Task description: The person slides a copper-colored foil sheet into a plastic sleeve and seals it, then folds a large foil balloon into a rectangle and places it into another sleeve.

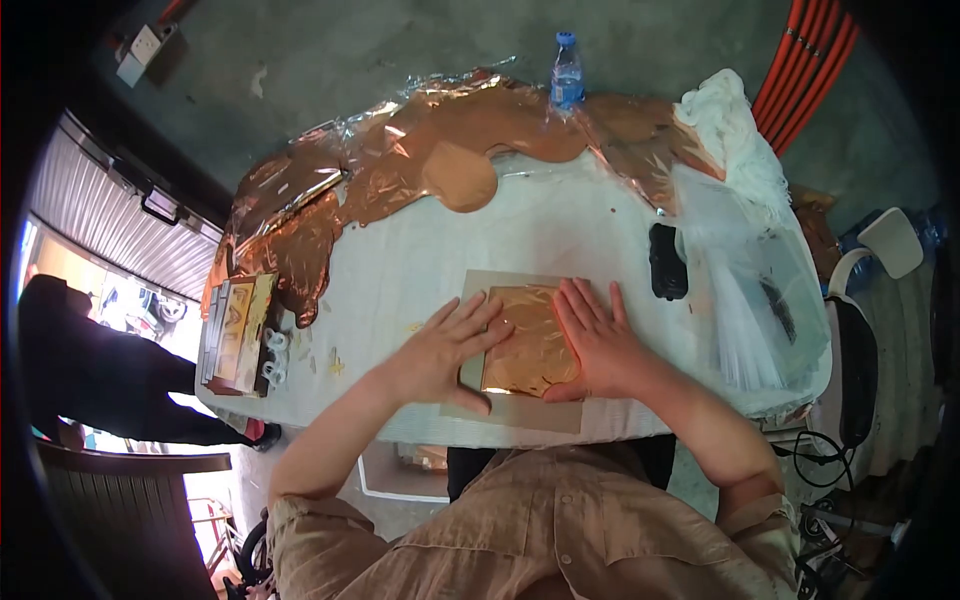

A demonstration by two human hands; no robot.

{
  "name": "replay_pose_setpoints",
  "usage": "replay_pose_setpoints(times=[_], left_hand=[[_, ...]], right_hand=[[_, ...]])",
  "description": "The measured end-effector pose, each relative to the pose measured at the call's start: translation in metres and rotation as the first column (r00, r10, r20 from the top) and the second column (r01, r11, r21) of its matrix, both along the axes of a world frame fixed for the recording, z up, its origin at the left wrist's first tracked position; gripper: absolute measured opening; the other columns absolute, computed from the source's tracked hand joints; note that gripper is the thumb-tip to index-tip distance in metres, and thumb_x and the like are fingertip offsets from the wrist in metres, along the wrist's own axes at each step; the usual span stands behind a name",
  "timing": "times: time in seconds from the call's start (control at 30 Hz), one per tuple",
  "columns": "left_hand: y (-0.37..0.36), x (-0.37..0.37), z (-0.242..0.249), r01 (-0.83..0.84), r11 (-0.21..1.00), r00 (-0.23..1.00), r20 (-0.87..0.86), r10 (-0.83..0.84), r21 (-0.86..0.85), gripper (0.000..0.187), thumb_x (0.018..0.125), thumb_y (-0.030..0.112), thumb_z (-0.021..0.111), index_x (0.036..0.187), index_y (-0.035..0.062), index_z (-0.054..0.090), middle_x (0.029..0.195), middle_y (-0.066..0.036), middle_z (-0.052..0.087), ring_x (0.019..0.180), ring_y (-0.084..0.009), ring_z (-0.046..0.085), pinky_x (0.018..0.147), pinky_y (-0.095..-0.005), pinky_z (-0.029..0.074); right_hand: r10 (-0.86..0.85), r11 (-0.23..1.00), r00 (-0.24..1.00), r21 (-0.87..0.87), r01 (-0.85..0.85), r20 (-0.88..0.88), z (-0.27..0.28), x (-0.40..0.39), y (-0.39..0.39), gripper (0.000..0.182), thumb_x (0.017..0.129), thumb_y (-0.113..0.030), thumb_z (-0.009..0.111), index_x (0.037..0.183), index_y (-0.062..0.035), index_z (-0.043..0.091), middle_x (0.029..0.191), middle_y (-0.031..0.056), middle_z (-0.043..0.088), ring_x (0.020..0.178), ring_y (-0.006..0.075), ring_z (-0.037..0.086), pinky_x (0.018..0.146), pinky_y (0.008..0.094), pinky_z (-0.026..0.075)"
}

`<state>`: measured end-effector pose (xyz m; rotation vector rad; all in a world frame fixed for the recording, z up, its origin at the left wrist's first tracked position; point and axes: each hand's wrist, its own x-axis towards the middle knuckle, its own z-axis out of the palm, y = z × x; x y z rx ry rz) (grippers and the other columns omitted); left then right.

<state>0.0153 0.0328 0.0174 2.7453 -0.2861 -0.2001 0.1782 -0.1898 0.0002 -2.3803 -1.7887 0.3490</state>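
Note:
A shiny copper-coloured foil sheet [525,345] lies on a larger grey-brown board [540,414] near the table's front edge. My left hand [452,350] rests with fingers spread at the foil's left side, its fingertips touching the foil. On the right side, my right hand [598,345] lies flat with its thumb and fingers stretched along the foil's edge. Neither hand grasps anything. Parts of the foil's side edges are hidden under the fingers.
Crumpled copper foil [400,170] covers the table's back and left. A water bottle [567,75] stands behind. A black device [668,262], clear plastic sleeves [745,300] and white threads [725,115] are at right. Framed pieces [238,335] stack at left; a person's dark-clothed legs [110,365] show beyond.

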Motion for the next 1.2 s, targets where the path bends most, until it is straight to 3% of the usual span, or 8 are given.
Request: replay_pose_setpoints(times=[0.13,0.53,0.63,0.73,0.83,1.07,1.17,1.2], left_hand=[[-0.01,-0.008,-0.008,-0.023,0.998,0.998,0.066,0.02,0.051,0.102,0.068,0.067,0.064,0.146,0.0118,0.026,0.152,-0.017,0.018,0.142,-0.0346,0.011,0.114,-0.0491,0.011],[-0.07,0.023,-0.007,-0.056,0.998,0.993,0.103,0.053,0.03,0.094,0.073,0.058,0.066,0.144,0.0096,0.029,0.151,-0.02,0.02,0.142,-0.0355,0.013,0.113,-0.0511,0.012],[-0.061,0.027,-0.002,-0.103,0.977,0.992,0.047,0.114,-0.187,0.089,0.074,0.052,0.069,0.143,0.0108,0.032,0.15,-0.019,0.023,0.141,-0.0341,0.015,0.112,-0.0522,0.012],[-0.061,0.035,-0.011,-0.136,0.971,0.98,0.115,0.161,-0.196,0.086,0.074,0.047,0.071,0.143,0.0115,0.033,0.15,-0.017,0.025,0.142,-0.0327,0.016,0.112,-0.0527,0.013],[-0.065,0.034,-0.008,-0.15,0.987,0.985,0.072,0.155,-0.064,0.088,0.073,0.045,0.073,0.144,0.0127,0.031,0.151,-0.014,0.024,0.142,-0.0305,0.015,0.113,-0.0519,0.012],[-0.06,0.037,-0.004,-0.157,0.986,0.988,-0.005,0.157,-0.054,0.097,0.069,0.046,0.075,0.146,0.0132,0.026,0.152,-0.013,0.021,0.143,-0.0278,0.013,0.114,-0.0503,0.01],[-0.049,0.037,0.001,-0.115,0.985,0.993,-0.046,0.11,-0.131,0.098,0.066,0.037,0.079,0.146,0.0129,0.027,0.152,-0.013,0.021,0.143,-0.0277,0.013,0.114,-0.0503,0.01],[-0.042,0.036,0.002,-0.118,0.96,0.993,-0.031,0.113,-0.254,0.095,0.065,0.032,0.08,0.144,0.0125,0.03,0.152,-0.013,0.022,0.143,-0.0276,0.014,0.114,-0.0486,0.011]], right_hand=[[0.036,0.999,0.999,-0.006,-0.036,0.0,0.0,0.004,-0.002,0.128,0.061,-0.077,0.06,0.144,0.0067,0.012,0.152,0.0233,0.01,0.143,0.0324,0.003,0.112,0.0565,-0.002],[0.114,0.99,0.993,-0.084,-0.113,0.004,0.009,0.048,-0.049,0.126,0.062,-0.071,0.066,0.144,0.0061,0.01,0.152,0.0233,0.009,0.143,0.0326,0.003,0.116,0.0439,0.003],[0.098,0.992,0.995,-0.076,-0.096,0.017,0.009,0.045,-0.05,0.126,0.062,-0.072,0.065,0.144,0.0066,0.009,0.152,0.0239,0.009,0.143,0.0327,0.003,0.116,0.0436,0.003],[0.069,0.996,0.998,-0.063,-0.069,-0.004,0.008,0.041,-0.049,0.127,0.061,-0.071,0.067,0.144,0.0063,0.01,0.152,0.0239,0.009,0.143,0.033,0.003,0.116,0.0441,0.003],[0.036,0.998,0.999,-0.059,-0.037,-0.009,0.006,0.038,-0.051,0.126,0.061,-0.07,0.067,0.144,0.0058,0.01,0.152,0.0234,0.008,0.143,0.0329,0.004,0.116,0.0448,0.003],[0.04,0.999,0.999,0.006,-0.04,-0.011,0.004,0.035,-0.054,0.126,0.061,-0.072,0.065,0.144,0.0056,0.012,0.152,0.0226,0.011,0.143,0.0319,0.005,0.116,0.0449,0.003],[0.036,0.999,0.999,0.009,-0.036,0.004,0.001,0.036,-0.055,0.125,0.061,-0.072,0.065,0.144,0.0055,0.012,0.152,0.0224,0.012,0.143,0.0316,0.006,0.116,0.045,0.004],[0.038,0.999,0.999,0.012,-0.038,-0.004,0.0,0.035,-0.056,0.125,0.061,-0.072,0.065,0.144,0.0055,0.012,0.152,0.0224,0.012,0.143,0.0316,0.006,0.116,0.045,0.004]])
